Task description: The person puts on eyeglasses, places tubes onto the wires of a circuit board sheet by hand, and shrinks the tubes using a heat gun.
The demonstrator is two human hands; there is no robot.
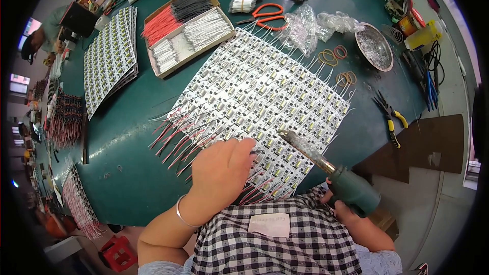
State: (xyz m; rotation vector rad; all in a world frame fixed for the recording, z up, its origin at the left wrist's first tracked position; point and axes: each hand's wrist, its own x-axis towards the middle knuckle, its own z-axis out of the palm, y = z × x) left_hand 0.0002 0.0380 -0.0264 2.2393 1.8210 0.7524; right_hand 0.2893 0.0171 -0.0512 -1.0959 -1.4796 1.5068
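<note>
The panel of small white circuit boards (254, 97) lies flat on the green table (132, 137), directly ahead of me, tilted like a diamond. Red and white lead wires (175, 140) fan out from its near-left edge.

My left hand (221, 170) rests on the panel's near corner, fingers (244, 150) drawn together and pinched on a thin wire at the boards. My right hand (338, 201) is mostly hidden behind the dark green handle of the soldering iron (326, 165); it is wrapped around that handle, and the metal barrel slants up-left, its tip just over the boards beside my left fingertips.

Beyond the panel: a cardboard tray of red, black and white cut wires (186, 25), orange-handled scissors (265, 15), crumpled clear plastic bags (316, 25), loose rubber bands (333, 56) and a metal bowl (374, 46). Yellow-handled pliers (389, 117) lie well to the right. A second stack of board panels (109, 56) sits to the far left. Another person (43, 33) works at the far-left table edge.
</note>
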